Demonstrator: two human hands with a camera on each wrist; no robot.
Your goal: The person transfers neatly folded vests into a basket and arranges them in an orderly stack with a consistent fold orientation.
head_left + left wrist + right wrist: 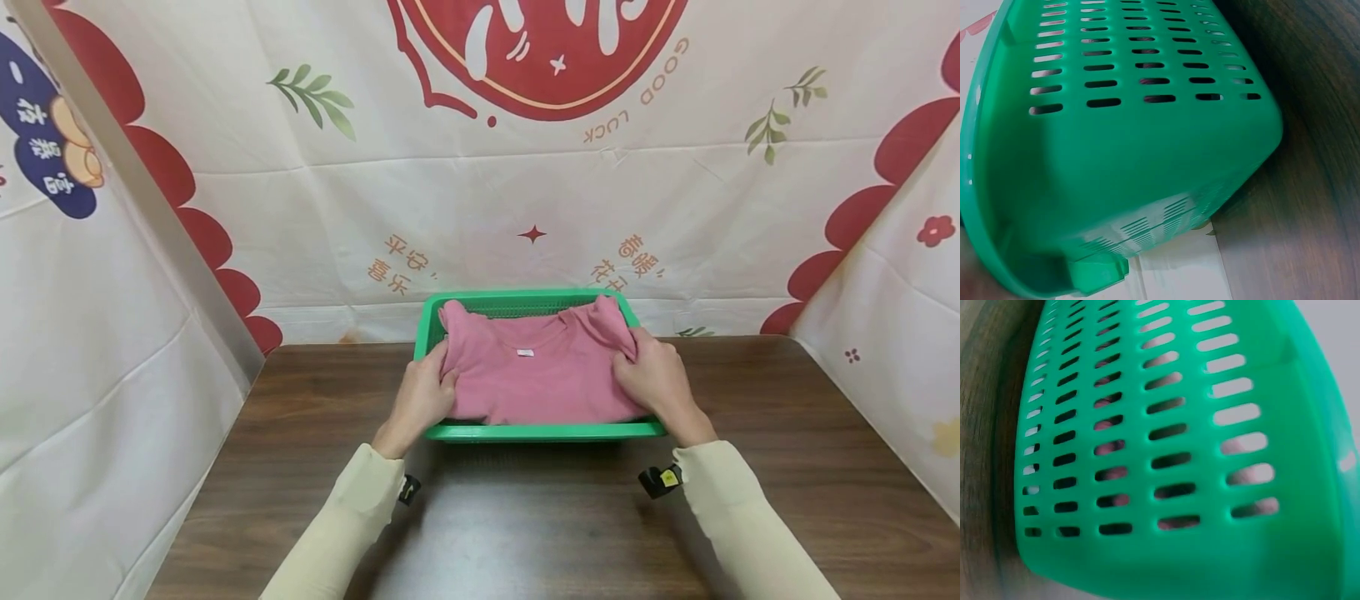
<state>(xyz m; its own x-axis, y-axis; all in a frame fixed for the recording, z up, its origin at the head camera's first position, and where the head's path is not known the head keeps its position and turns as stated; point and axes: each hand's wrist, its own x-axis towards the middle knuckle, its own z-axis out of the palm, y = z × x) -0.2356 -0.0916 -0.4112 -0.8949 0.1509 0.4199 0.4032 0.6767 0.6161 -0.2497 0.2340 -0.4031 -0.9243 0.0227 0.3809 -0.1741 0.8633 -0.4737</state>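
A pink T-shirt (551,379) lies spread inside a green slotted basket (540,431), its neckline toward the back and a small white label at the collar. My left hand (426,392) grips the shirt's left edge, thumb on top, above the basket's left side. On the opposite side my right hand (658,375) pinches the right edge near the sleeve. Both wrist views are filled by the basket's outer walls (1129,150), with pinkish patches behind the slots (1110,447). A blurred bit of the left hand shows at the lower left of the left wrist view.
The basket stands toward the back of a dark brown wooden table (525,525). A printed white cloth (465,208) hangs right behind it, and more cloth (97,375) hangs at both sides. Black wrist devices (660,481) sit at the cream sleeves (742,508).
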